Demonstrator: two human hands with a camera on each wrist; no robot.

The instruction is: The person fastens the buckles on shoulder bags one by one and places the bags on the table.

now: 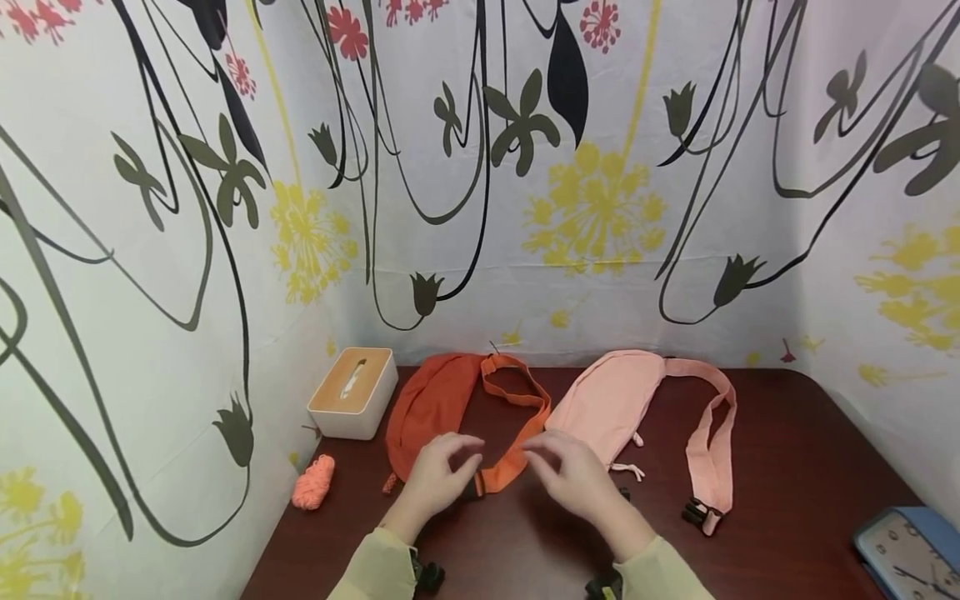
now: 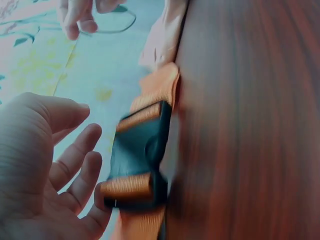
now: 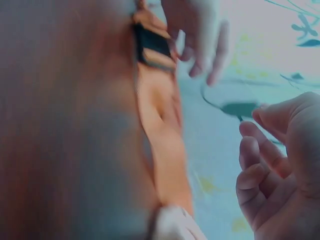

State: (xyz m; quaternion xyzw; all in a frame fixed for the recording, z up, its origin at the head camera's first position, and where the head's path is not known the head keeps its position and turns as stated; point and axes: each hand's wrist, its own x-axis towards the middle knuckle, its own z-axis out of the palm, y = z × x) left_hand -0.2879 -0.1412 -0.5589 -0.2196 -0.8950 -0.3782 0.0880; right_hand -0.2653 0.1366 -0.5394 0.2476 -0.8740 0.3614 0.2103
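Observation:
An orange waist bag point(image 1: 431, 404) lies on the table, its strap looping to the right toward a pink waist bag point(image 1: 607, 396). My left hand point(image 1: 437, 475) hovers over the near part of the orange bag, fingers loosely bent and holding nothing. Close by its fingers is the orange strap's black buckle point(image 2: 137, 150), fastened, in the left wrist view; whether the little finger touches it I cannot tell. My right hand point(image 1: 576, 477) is in front of the pink bag, near the orange strap point(image 3: 167, 145), with relaxed, bent fingers around nothing.
A white tissue box with a wooden lid point(image 1: 352, 408) stands at the back left, with a coral yarn bundle point(image 1: 313, 483) in front. The pink strap point(image 1: 712, 458) ends in a black buckle point(image 1: 701, 514). A blue-framed clock point(image 1: 907, 550) is at the right edge. Patterned cloth walls point(image 1: 465, 242) surround the table.

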